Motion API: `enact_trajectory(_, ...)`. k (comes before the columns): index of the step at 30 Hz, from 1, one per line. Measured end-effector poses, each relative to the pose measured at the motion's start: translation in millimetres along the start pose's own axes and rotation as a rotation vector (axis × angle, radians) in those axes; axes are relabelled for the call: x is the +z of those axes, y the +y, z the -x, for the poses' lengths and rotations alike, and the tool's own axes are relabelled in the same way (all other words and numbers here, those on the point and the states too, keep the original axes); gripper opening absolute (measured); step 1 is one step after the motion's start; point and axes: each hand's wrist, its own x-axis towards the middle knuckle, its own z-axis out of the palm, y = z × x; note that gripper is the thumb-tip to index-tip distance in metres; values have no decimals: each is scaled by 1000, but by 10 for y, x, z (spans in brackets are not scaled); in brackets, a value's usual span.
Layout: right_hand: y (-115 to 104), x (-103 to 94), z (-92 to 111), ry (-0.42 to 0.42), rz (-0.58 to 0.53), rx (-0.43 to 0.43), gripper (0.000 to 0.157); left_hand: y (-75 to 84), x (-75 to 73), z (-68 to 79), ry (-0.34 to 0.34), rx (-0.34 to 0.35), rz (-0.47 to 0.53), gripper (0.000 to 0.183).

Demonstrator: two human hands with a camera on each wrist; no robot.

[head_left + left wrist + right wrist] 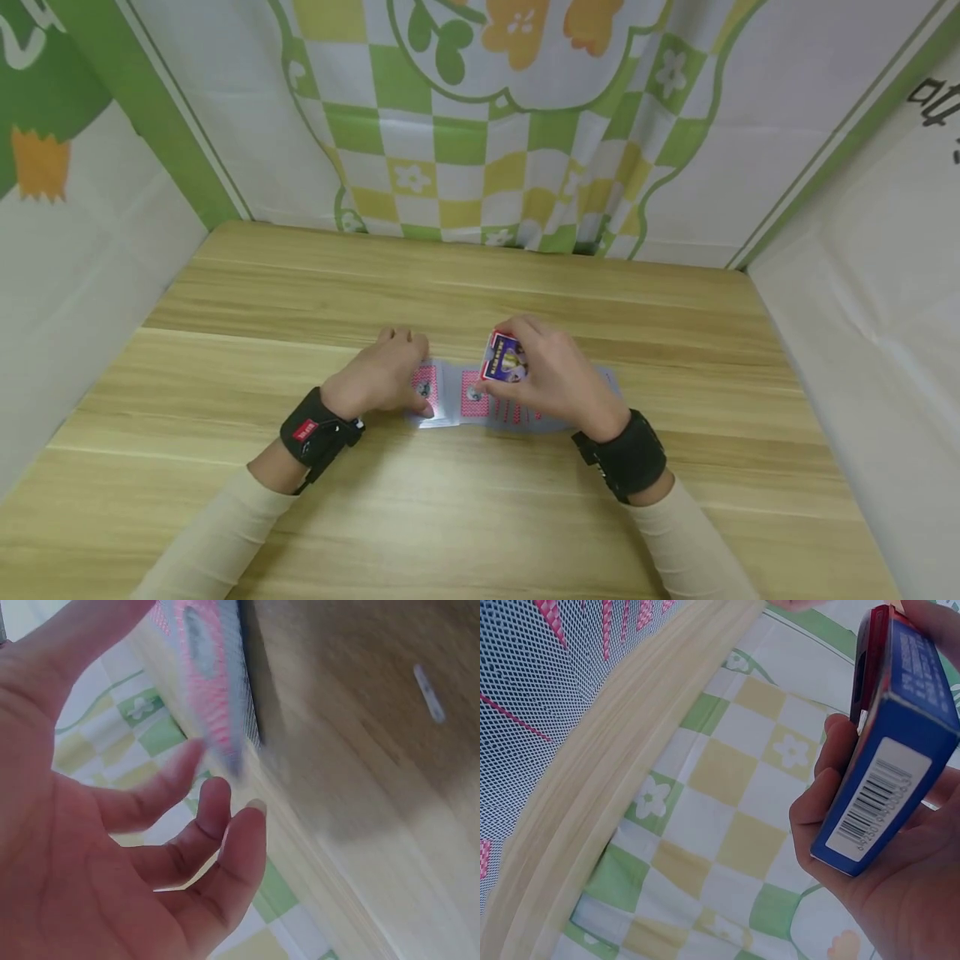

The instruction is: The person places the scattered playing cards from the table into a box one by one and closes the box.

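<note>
Tabletop: the wood-grained tabletop is filling the lower part of the head view; it is carrying the cards.
Checked curtain: the green, yellow and white curtain is hanging behind the far edge.
Cream sleeves: the left sleeve and the right sleeve are reaching in from the near side.
Card row: the card row is lying spread sideways near the middle of the tabletop, red-patterned backs showing; its right part is passing under the right hand.
Right hand: the right hand is hovering over the row; its grip is clamping on the box, thumb on one side and fingers on the other.
Left hand: the left hand is spanning the row's left end, thumb at the near side and fingers at the far side; I cannot tell whether this grip is pinching the cards.
Wristbands: a black band is circling the left wrist; another is circling the right.
Card box: the box is being held above the row, tilted; its blue end is showing a white barcode label.
</note>
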Motion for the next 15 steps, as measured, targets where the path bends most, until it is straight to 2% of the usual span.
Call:
enact_trajectory(3,-3,3,-1,-2,2,-7,69,-2,-5,-3,6,-3,-9,78)
enact_trajectory(7,-2,10,-1,-3,-7,-15,68,-25,-33,-3,-68,27,58,55)
enact_trajectory(9,-3,11,-2,0,-13,-18,66,-48,-68,6,-112,70,134,44)
enact_trajectory(11,-4,15,-3,4,-17,-25,65,-79,-111,18,-118,102,232,45)
enact_trajectory(13,-8,16,-3,4,-16,-31,64,-103,-164,23,-86,136,338,40)
enact_trajectory(15,-12,16,-3,1,-12,-34,65,-112,-223,28,-30,140,463,34)
